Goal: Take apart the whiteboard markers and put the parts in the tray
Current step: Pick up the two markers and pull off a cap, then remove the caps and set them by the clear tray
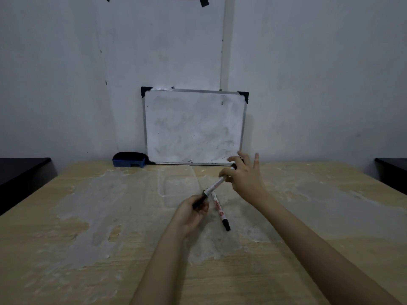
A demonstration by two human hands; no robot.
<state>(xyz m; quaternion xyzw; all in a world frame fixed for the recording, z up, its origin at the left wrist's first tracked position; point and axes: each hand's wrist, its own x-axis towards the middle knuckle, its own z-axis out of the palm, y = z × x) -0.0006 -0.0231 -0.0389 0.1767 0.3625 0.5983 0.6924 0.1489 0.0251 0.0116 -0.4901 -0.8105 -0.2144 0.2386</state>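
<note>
Hands [193, 211] gripping slim marker [214, 186], tray [176, 183] seemingly clear

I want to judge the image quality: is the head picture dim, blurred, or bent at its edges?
Head view: dim and bluish, with no glare or hard shadows; the clear tray almost vanishes against the table; the held marker and both hands look slightly soft; wide-angle bending shows at the table's edges and the tilted whiteboard.
</note>
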